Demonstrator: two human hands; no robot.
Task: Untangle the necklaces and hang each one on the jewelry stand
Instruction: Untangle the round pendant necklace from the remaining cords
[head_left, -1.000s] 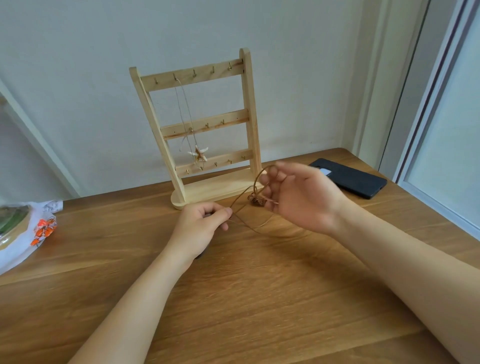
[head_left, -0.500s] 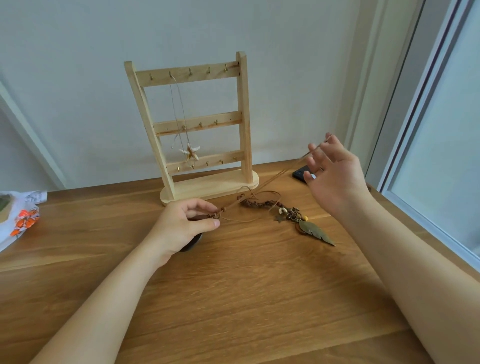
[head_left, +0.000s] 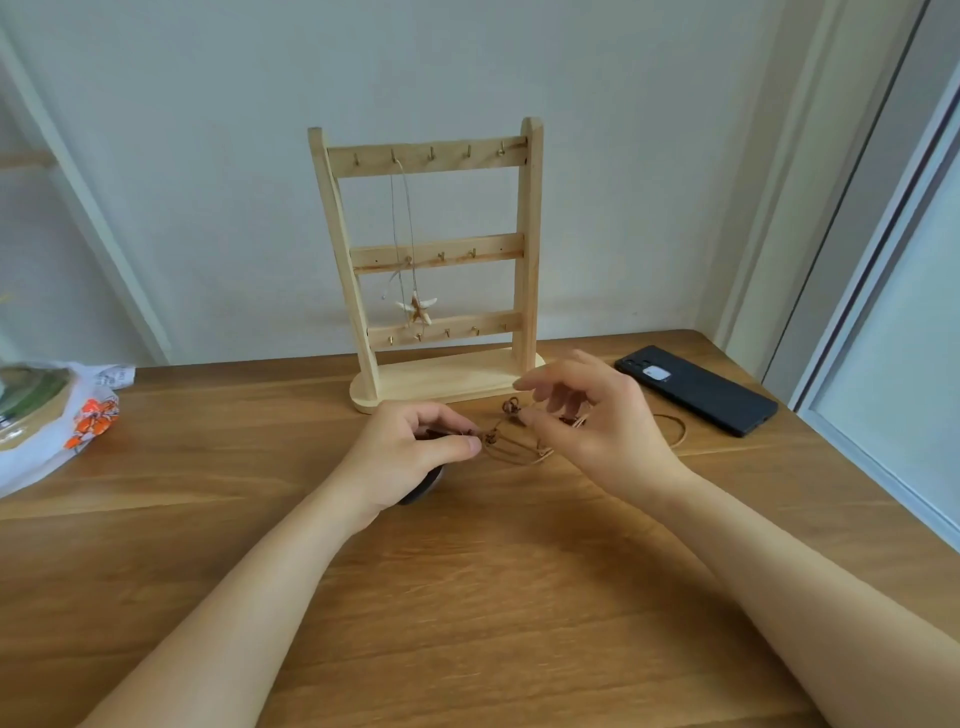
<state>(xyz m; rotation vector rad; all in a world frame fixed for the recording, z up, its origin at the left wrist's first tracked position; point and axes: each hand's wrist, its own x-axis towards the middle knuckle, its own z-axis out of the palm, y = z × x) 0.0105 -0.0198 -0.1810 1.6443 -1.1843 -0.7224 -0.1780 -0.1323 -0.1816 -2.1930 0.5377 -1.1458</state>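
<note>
**Head view.** Task partly done, as judged here. One necklace, a thin chain with a starfish pendant (head_left: 415, 309), already hangs from the second hook of the top bar of the stand (head_left: 530, 234). The pendant reaches down to about the lowest bar. The other hooks that can be seen carry nothing.

A second necklace, a brown cord (head_left: 514, 454), lies on the table (head_left: 467, 597) just in front of the stand's base, between the two hands. It shows small knots and crossed loops near the middle. One loop trails to the right, out from behind the right hand toward the phone (head_left: 696, 389). This cord seems not yet freed, so it has yet to be untangled and hung.

The left hand (head_left: 410, 452) has curled fingers, with thumb and forefinger pinching the cord at its left end. The right hand (head_left: 597, 426) hovers over the cord's right part, fingers half open and spread, thumb tip close to a knot. Whether it grips the cord cannot be told.

A dark round object (head_left: 421, 488) shows partly under the left hand; what it is cannot be told.

**Surface and room.** The table is of brown wood planks and stands against a plain pale wall (head_left: 208, 156). A white plastic bag (head_left: 52, 431) with orange print sits at the left edge. A pale frame with a glass pane (head_left: 893, 312) rises on the right.
</note>
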